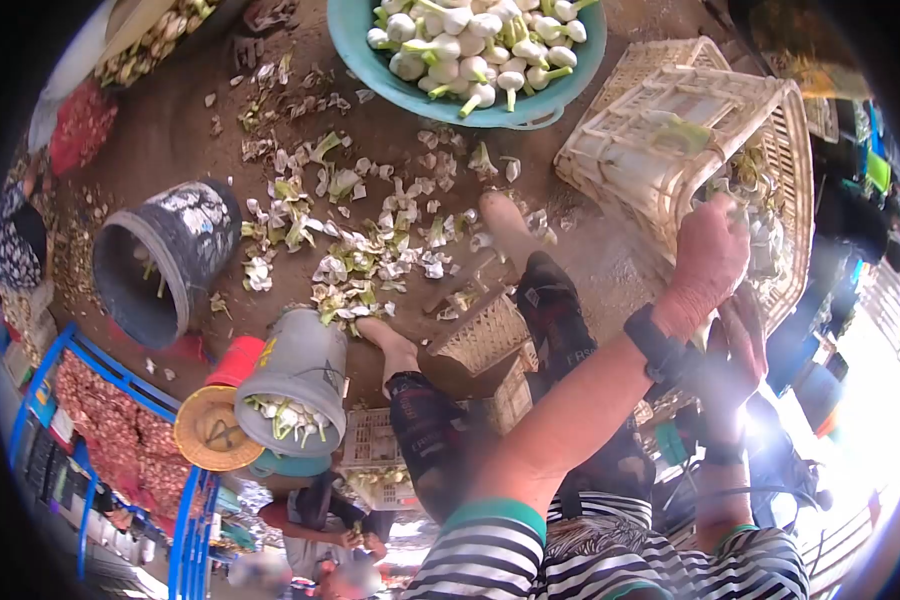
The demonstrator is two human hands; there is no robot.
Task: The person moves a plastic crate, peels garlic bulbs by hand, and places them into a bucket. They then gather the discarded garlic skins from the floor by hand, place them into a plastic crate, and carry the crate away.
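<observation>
My left hand (708,255), below a dark wristwatch (654,342), reaches into the mouth of a tipped woven basket (660,125) on the right. Its fingers are curled on a pale, blurred thing that looks like a garlic bulb (736,212). More whitish garlic (767,245) lies inside the basket beside the fingertips. Just below, my right hand (738,350) is close to the basket's lower rim. Glare and blur hide its grip, and a small pale-green piece shows near its fingers.
A teal basin (345,50) heaped with trimmed garlic stands at the top. Garlic peelings (370,255) litter the ground. A dark bucket (125,270) and a grey bucket (295,375) with garlic lie to the left, near a blue-railed cart (120,375). Another person (315,525) is at the bottom.
</observation>
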